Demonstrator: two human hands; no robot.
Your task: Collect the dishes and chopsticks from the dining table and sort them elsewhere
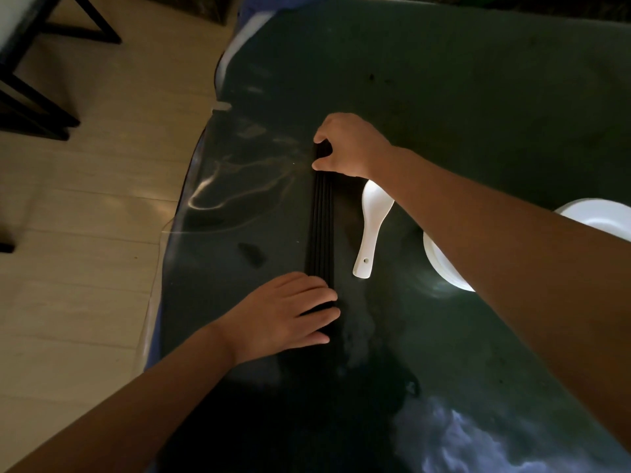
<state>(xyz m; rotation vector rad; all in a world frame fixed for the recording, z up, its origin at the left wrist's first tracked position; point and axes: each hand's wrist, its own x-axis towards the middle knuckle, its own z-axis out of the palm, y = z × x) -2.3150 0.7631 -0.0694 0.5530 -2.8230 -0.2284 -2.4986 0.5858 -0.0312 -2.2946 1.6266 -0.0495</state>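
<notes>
Several black chopsticks (pixel 319 227) lie side by side in a tight row on the dark green table (pixel 461 97). My right hand (pixel 348 146) grips their far ends, fingers and thumb curled round them. My left hand (pixel 290 308) lies over their near ends with fingers stretched flat, pressing them onto the table. A white ceramic spoon (pixel 370 230) rests just right of the chopsticks, bowl end pointing away. Stacked white bowls (pixel 440 264) sit further right, partly hidden by my right forearm.
The table's left edge (pixel 170 233) has a clear cover that overhangs a pale wooden floor (pixel 85 199). A dark chair frame (pixel 30 80) stands at the upper left. Bright glare falls on the table at the lower right.
</notes>
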